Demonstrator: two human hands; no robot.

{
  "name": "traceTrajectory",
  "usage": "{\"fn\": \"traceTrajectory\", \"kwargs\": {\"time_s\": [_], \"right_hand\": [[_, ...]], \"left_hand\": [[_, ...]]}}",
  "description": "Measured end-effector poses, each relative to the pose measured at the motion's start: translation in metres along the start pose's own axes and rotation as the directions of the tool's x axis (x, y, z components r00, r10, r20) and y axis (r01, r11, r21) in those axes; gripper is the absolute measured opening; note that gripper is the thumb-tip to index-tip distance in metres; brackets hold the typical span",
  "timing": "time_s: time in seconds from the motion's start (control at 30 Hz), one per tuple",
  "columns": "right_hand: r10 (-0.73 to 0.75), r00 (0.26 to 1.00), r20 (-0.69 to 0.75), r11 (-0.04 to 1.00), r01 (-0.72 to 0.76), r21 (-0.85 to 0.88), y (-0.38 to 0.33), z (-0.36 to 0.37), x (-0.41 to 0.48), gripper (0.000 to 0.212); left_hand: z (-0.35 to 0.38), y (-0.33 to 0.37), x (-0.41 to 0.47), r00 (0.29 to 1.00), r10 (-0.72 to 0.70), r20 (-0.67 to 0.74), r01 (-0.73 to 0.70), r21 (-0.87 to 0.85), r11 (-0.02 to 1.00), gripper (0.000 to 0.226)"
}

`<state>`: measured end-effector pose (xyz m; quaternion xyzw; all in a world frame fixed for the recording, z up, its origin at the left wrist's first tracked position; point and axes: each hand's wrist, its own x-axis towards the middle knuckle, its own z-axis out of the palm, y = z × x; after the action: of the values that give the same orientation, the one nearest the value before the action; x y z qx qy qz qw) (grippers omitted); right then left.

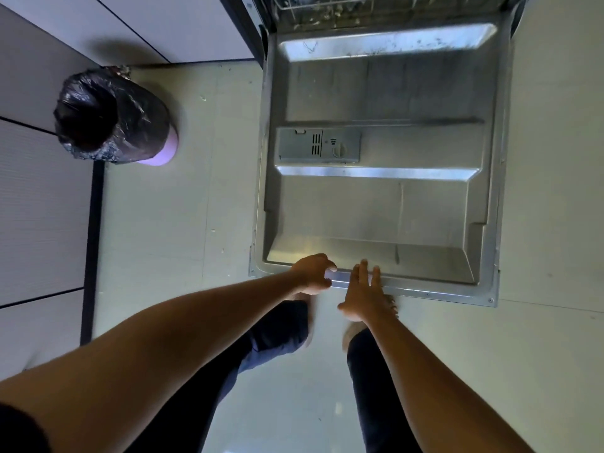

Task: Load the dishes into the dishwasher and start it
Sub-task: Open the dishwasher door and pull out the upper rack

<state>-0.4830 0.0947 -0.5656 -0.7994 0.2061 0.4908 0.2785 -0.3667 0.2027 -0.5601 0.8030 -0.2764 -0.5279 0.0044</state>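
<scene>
— Steel dishwasher door (376,204) down flat at 12 o'clock, rack (343,8) partly seen. Progress?
— Unclear. My left hand (312,274) curls empty at its edge; right hand (362,292) spread, empty. Start pending.

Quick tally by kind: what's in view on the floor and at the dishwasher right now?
Hands: 2 (left, right), both at the door edge
Dishwasher door: 1, open flat
Detergent dispenser: 1
Rack: 1, partly visible
Bin with black liner: 1
Total: 6

Bagged bin (114,117) (lilac, perhaps plastic) beside pale cabinets (42,204).
</scene>
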Motion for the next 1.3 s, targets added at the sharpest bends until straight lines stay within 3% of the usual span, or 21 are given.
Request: {"fn": "traceTrajectory", "kwargs": {"time_s": [0.1,0.23,0.37,0.5,0.67,0.8,0.97,1.07,1.17,1.3], "right_hand": [[0.006,0.997,0.080,0.995,-0.014,0.101,-0.008,-0.025,-0.002,0.085],[0.023,1.000,0.019,0.860,-0.030,0.509,-0.027,-0.074,-0.024,0.056],[0.054,0.987,-0.153,0.843,0.037,0.537,-0.039,-0.150,-0.053,0.049],[0.092,0.940,-0.328,0.837,0.105,0.538,-0.048,-0.250,-0.074,0.044],[0.080,0.855,-0.513,0.857,0.204,0.474,-0.067,-0.374,-0.082,0.047],[0.011,0.787,-0.617,0.885,0.279,0.372,-0.067,-0.444,-0.063,0.052],[-0.075,0.746,-0.661,0.953,0.249,0.173,-0.033,-0.494,0.000,0.081],[-0.115,0.694,-0.711,0.964,0.251,0.088,-0.014,-0.518,0.035,0.096],[-0.188,0.632,-0.752,0.964,0.264,-0.020,-0.001,-0.535,0.068,0.098],[-0.319,0.618,-0.718,0.940,0.302,-0.157,-0.003,-0.537,0.102,0.093]], "left_hand": [[-0.015,-0.006,-0.011,0.999,0.007,0.048,-0.006,-0.033,0.999,0.036],[-0.053,-0.007,-0.033,0.999,0.016,-0.045,-0.022,-0.136,0.991,0.031],[-0.130,0.002,-0.051,0.978,0.012,-0.210,-0.074,-0.289,0.954,0.025],[-0.228,0.011,-0.058,0.915,0.002,-0.403,-0.142,-0.317,0.938,0.023],[-0.354,0.037,-0.060,0.804,-0.015,-0.595,-0.217,-0.315,0.924,0.035],[-0.422,0.063,-0.032,0.737,0.056,-0.673,-0.229,-0.172,0.958,0.045],[-0.453,0.079,0.052,0.761,0.115,-0.638,-0.094,0.067,0.993,0.079],[-0.464,0.079,0.095,0.761,0.090,-0.642,-0.026,0.108,0.994,0.095],[-0.476,0.075,0.144,0.754,0.095,-0.650,-0.015,0.127,0.992,0.103],[-0.476,0.081,0.177,0.780,0.163,-0.604,-0.082,0.160,0.984,0.108]]}}
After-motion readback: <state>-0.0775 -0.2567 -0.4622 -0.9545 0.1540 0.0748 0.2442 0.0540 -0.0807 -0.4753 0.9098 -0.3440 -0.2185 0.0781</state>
